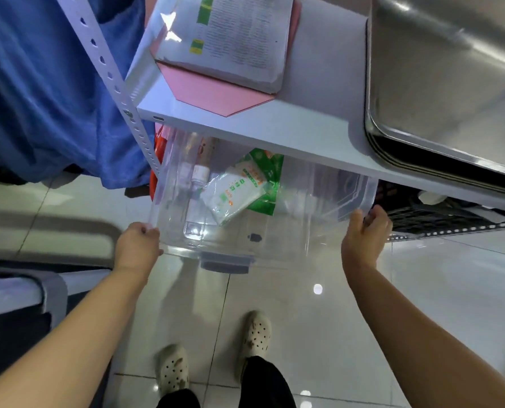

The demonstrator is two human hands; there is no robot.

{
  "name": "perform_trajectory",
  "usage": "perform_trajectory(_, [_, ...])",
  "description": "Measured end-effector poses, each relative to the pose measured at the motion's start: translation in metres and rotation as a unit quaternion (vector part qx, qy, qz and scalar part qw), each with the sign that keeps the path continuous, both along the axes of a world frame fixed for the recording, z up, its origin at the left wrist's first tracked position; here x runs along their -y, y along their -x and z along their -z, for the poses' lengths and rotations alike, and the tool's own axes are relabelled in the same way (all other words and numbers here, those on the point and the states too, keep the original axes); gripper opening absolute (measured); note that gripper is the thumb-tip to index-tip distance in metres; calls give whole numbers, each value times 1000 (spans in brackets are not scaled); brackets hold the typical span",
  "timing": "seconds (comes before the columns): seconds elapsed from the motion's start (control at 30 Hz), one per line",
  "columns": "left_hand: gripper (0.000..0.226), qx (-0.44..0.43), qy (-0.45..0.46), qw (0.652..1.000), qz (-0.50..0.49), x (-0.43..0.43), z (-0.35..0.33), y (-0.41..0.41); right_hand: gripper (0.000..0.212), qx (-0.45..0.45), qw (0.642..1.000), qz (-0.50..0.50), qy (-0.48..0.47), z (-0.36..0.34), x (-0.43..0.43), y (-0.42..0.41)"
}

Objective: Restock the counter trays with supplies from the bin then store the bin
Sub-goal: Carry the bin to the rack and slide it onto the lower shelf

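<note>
A clear plastic bin (289, 231) hangs above the floor, its far part under the white shelf (275, 134). My left hand (138, 244) grips the bin's left rim, and my right hand (366, 234) grips its right rim. Inside lie a white packet with green print (233, 195), a green packet (270, 178) and a clear bottle (196, 198). The bin has a grey latch (224, 265) on its near side.
On the white shelf lie a stack of printed papers (233, 36) over a pink folder (216, 92), with steel trays (445, 72) to the right. A perforated upright post (113, 78) and blue cloth (39, 83) stand left. A black crate (439, 213) sits lower right. Tiled floor below.
</note>
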State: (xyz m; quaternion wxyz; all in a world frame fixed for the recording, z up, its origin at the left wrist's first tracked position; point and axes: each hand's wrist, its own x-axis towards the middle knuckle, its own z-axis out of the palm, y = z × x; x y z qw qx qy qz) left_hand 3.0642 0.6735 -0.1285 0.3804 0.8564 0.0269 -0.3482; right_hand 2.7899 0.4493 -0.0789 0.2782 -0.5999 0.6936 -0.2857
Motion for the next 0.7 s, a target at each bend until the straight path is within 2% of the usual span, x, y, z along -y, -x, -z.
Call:
perform_trajectory(0.03, [11,-6,2,1000,2,-5,-1,0,20,5,1000,-12,9,-3,6,-4])
perform_trajectory(0.17, [17,-16,23,999,45,-19,-1,-3,30,44,999,-6,-4,-9,16,-11])
perform_trajectory(0.33, [22,39,20,994,97,-21,1,0,25,33,997,-28,-62,-10,24,-1])
perform_trajectory(0.5, [25,85,33,991,94,-24,10,7,37,70,992,-56,-92,-11,16,3])
perform_trajectory(0.57, [25,86,40,992,88,-24,11,8,31,65,990,-82,-92,-11,-3,-3])
perform_trajectory(0.63, [27,78,43,993,78,-24,11,9,10,78,987,-92,-104,-5,-27,-11])
perform_trajectory(0.7, [28,70,44,993,78,-25,9,9,24,76,986,-110,-104,1,-50,-18])
